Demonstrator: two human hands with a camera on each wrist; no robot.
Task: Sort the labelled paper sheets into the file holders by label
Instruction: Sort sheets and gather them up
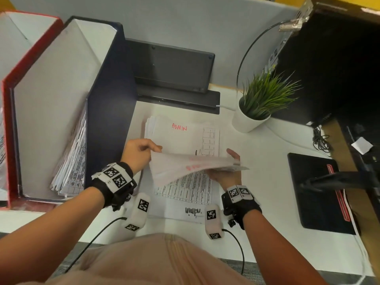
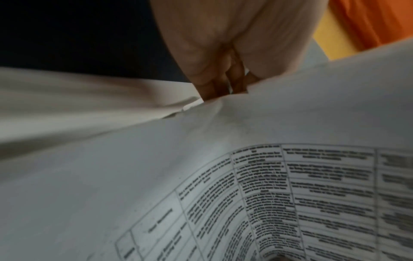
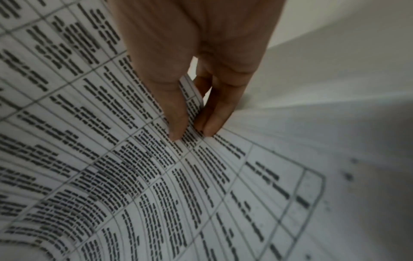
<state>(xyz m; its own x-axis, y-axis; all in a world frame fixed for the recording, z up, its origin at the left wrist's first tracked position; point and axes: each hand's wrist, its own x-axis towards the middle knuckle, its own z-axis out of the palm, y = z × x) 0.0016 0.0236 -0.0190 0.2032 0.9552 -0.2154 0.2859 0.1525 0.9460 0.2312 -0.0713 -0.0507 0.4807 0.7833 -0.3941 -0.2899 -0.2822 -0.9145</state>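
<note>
Both hands lift a thin bundle of printed sheets (image 1: pixel 185 168) off the desk, red writing showing faintly through it. My left hand (image 1: pixel 152 150) pinches its left corner, also seen in the left wrist view (image 2: pixel 223 84). My right hand (image 1: pixel 233 161) pinches the right edge between thumb and fingers (image 3: pixel 193 134). Behind lies a paper stack (image 1: pixel 185 138) labelled ADMIN in red. Under the bundle lies a printed table sheet (image 1: pixel 185 194) with a black handwritten label. At the left stand a navy file holder (image 1: pixel 109 95), with sheets (image 1: pixel 72 161) in it, and a red file holder (image 1: pixel 6 124).
A potted green plant (image 1: pixel 255 112) stands right of the stack. A black device (image 1: pixel 170 68) leans against the partition behind the stack. A black pad (image 1: pixel 316 192) with a red-edged item lies at the right, beside cables (image 1: pixel 320 140). The desk's front edge runs near my body.
</note>
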